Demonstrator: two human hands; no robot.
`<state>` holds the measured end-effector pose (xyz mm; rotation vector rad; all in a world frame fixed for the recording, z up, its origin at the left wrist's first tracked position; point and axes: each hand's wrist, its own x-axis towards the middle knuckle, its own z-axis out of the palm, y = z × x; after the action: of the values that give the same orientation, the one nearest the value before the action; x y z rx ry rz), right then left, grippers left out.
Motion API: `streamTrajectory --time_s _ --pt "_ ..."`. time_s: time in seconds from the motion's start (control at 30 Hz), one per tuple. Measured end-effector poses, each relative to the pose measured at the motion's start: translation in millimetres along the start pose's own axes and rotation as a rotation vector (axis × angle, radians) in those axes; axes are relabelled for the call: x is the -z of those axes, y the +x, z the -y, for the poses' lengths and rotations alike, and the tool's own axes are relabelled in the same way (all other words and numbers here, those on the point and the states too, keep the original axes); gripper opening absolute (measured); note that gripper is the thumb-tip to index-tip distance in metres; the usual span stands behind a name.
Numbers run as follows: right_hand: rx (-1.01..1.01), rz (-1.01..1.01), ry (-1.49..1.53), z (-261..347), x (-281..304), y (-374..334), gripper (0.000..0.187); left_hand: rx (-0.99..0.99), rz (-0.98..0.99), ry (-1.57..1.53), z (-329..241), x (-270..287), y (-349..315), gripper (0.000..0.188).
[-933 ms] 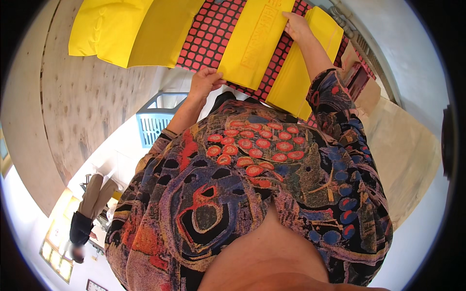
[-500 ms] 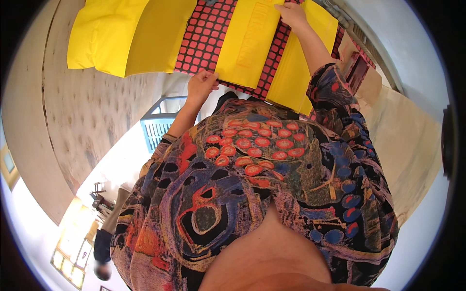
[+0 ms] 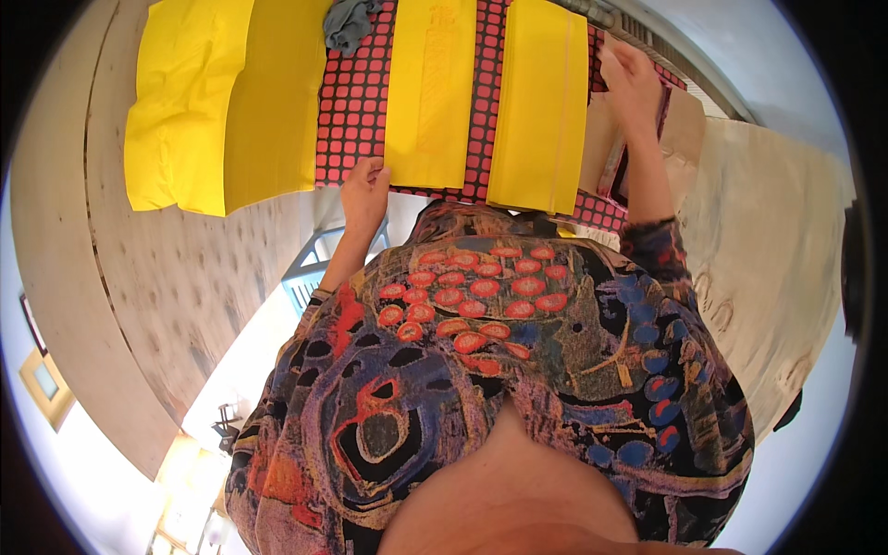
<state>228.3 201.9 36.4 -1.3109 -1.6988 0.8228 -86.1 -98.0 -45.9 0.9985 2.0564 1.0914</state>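
Wooden surface (image 3: 139, 305): a broad pale board that carries everything else and fills the left and far side of the view.
Checked cloth (image 3: 356, 111): red squares on black, spread flat on the board as a base layer under the yellow pieces.
Left yellow pad (image 3: 217, 102): the biggest yellow piece, puffy and creased down its middle, lying partly off the cloth onto the bare wood.
Yellow strips (image 3: 435, 92): two flat ones side by side on the cloth, the second (image 3: 541, 102) to its right, with a band of check between them, so each can be handled alone.
Patterned garment (image 3: 481, 388): the person's own top, filling the lower view.
Left hand (image 3: 367, 190): at the near edge of the cloth by the corner of the first strip; fingers curled together, seemingly pinching that edge, though the fisheye bend makes the grip hard to read.
Right hand (image 3: 632, 85): at the cloth's far right edge beside a brown board (image 3: 689, 129); fingers bent and close together, and I cannot tell what they grip.
Grey rag (image 3: 350, 23): a small crumpled scrap at the top of the cloth.
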Motion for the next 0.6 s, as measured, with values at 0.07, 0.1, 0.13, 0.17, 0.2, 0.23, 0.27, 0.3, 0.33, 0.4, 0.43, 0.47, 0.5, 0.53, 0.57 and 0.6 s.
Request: streamTrajectory --time_s 0.07,0.1,0.13,0.17,0.2,0.23,0.27,0.3,0.33,0.4,0.43,0.47,0.5,0.53,0.57,0.6 --pt "-0.119 -0.068 0.047 -18 32 -9 0.035 -0.006 -0.005 0.063 2 3 1 0.018" --pt "-0.123 -0.106 0.031 -28 47 -15 0.035 -0.009 -0.003 0.072 4 5 2 0.018" --pt "-0.152 -0.152 0.013 -39 59 -21 0.035 -0.019 -0.001 0.072 7 7 3 0.018" --pt "-0.130 -0.156 0.006 -50 70 -27 0.035 -0.055 -0.003 0.099 8 8 3 0.018" --pt "-0.131 -0.173 -0.009 -60 82 -31 0.035 -0.057 -0.002 0.115 11 9 4 0.018" --pt "-0.181 -0.224 -0.052 -67 98 -36 0.036 -0.087 0.003 0.110 14 9 6 0.018" --pt "-0.145 -0.227 -0.155 -73 111 -40 0.035 -0.090 0.017 0.176 13 10 6 0.018" --pt "-0.086 -0.243 -0.253 -85 110 -47 0.035 -0.067 0.029 0.156 22 7 12 0.018" --pt "-0.068 -0.274 -0.354 -87 115 -52 0.035 -0.103 0.022 0.192 21 8 12 0.018" --pt "-0.105 -0.312 -0.418 -91 120 -57 0.036 -0.090 0.038 0.207 25 7 19 0.018" --pt "-0.094 -0.296 -0.429 -90 121 -60 0.037 -0.047 0.046 0.207 27 9 19 0.018" --pt "-0.127 -0.291 -0.501 -88 120 -63 0.038 0.003 0.044 0.212 28 12 18 0.018" --pt "-0.127 -0.269 -0.565 -85 119 -63 0.039 0.020 0.046 0.202 29 13 17 0.020" --pt "-0.133 -0.255 -0.628 -82 116 -62 0.040 0.009 0.040 0.202 30 15 17 0.020" --pt "-0.142 -0.226 -0.660 -80 112 -62 0.042 0.002 0.036 0.203 30 18 15 0.020" --pt "-0.163 -0.197 -0.692 -78 108 -63 0.045 -0.006 0.031 0.192 31 22 12 0.021"
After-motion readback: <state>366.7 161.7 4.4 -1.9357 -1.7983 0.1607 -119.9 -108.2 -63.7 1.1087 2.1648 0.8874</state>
